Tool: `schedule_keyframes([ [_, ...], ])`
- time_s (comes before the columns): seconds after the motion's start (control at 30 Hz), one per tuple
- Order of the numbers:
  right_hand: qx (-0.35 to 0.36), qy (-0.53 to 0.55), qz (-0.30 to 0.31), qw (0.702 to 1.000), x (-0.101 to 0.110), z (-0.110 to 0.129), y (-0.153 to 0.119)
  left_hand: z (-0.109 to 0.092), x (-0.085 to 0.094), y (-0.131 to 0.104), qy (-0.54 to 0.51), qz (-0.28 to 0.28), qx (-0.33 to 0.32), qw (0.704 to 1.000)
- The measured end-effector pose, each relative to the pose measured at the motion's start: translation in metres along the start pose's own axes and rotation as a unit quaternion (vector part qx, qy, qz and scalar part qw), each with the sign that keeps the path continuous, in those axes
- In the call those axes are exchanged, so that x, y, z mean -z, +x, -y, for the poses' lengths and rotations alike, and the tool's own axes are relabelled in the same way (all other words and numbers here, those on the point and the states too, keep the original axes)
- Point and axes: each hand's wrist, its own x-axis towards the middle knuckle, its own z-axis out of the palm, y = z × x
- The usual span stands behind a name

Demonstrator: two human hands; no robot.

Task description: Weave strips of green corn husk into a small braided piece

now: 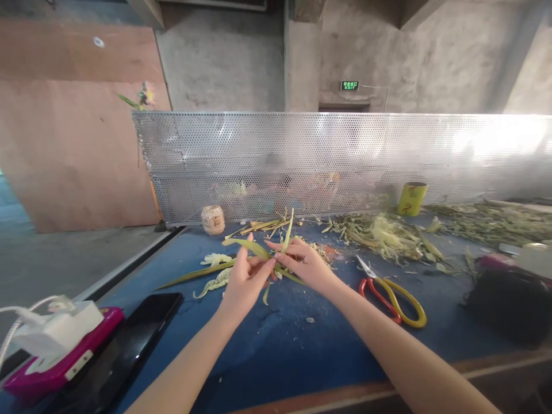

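Both of my hands meet above the middle of the blue table (pixel 276 345), working on long flat green leaf strips (pixel 254 247). My left hand (pixel 245 276) is closed on the strips, thumb and fingers pinching near where they cross. Beside it, my right hand (pixel 302 261) pinches the same bundle, and one pale strip (pixel 288 230) stands up by its fingers. A long strip (pixel 190 277) trails out to the left under my left hand. Close by lie pale curled pieces (pixel 215 282) that look braided. The fingertips partly hide the crossing point.
Scissors (pixel 392 293) with red and yellow handles lie right of my arm. Dried leaves (pixel 383 236) are heaped behind, near a yellow-green can (pixel 412 199). A twine roll (pixel 213 219) stands before the perforated metal screen (pixel 267 149). A phone (pixel 125 339) and magenta power strip (pixel 86 351) lie left.
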Motion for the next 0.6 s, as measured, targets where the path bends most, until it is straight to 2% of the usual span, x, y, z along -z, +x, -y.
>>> schedule_keyframes([
  [0.2, 0.009, 0.088, 0.030, 0.996, -0.0004, -0.0018, 0.0008, 0.0028, -0.0007, 0.0008, -0.024, 0.042, 0.032, 0.998],
  [0.4, 0.044, 0.095, -0.017, 0.994, -0.0016, -0.0013, -0.0001, -0.0010, 0.0013, 0.0025, 0.008, 0.065, 0.056, 0.996],
  [0.6, -0.003, 0.138, -0.038, 0.990, -0.0072, -0.0005, -0.0025, -0.0031, 0.0007, -0.0010, 0.017, 0.081, 0.039, 0.996],
])
